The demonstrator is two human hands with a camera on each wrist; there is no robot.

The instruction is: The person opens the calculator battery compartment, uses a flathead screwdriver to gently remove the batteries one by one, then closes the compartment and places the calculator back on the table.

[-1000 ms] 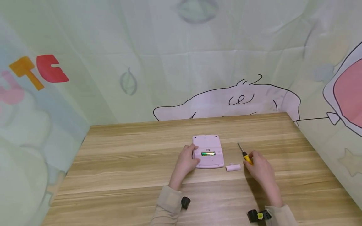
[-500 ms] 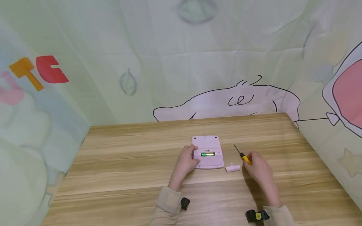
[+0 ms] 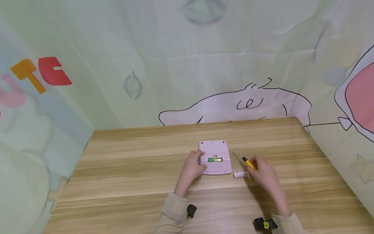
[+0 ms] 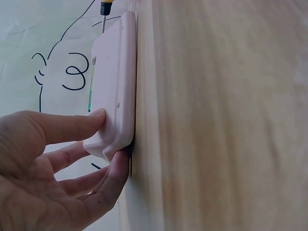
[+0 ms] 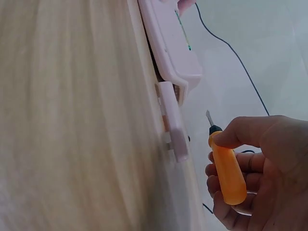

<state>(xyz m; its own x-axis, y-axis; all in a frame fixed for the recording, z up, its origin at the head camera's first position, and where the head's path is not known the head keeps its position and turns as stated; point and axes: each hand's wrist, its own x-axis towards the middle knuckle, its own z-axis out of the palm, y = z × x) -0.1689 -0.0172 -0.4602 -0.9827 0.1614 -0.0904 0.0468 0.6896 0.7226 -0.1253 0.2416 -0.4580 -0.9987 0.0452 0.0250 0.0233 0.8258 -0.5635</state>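
A pale pink calculator (image 3: 214,148) lies back side up on the wooden table, its small battery compartment uncovered. One green-and-gold battery (image 3: 215,160) sits in that compartment. My left hand (image 3: 192,165) grips the calculator's left edge; in the left wrist view the thumb presses its back while fingers curl at the side and underneath. A yellow-handled screwdriver (image 5: 228,171) with a black collar is held between thumb and fingers of my right hand (image 3: 265,173). Its metal tip points toward the calculator's right side, apart from it. The pink battery cover (image 3: 240,175) lies beside the calculator's lower right corner.
The wooden table (image 3: 131,162) ends at a back edge against a printed curtain (image 3: 163,81) with cartoon drawings. More curtain hangs along the left and right sides. Both wrists wear black camera straps over or near beige sleeves (image 3: 175,206).
My right hand has moved slightly left with the screwdriver, bringing its tip closer to the calculator. The left hand, calculator and battery cover have stayed in place.
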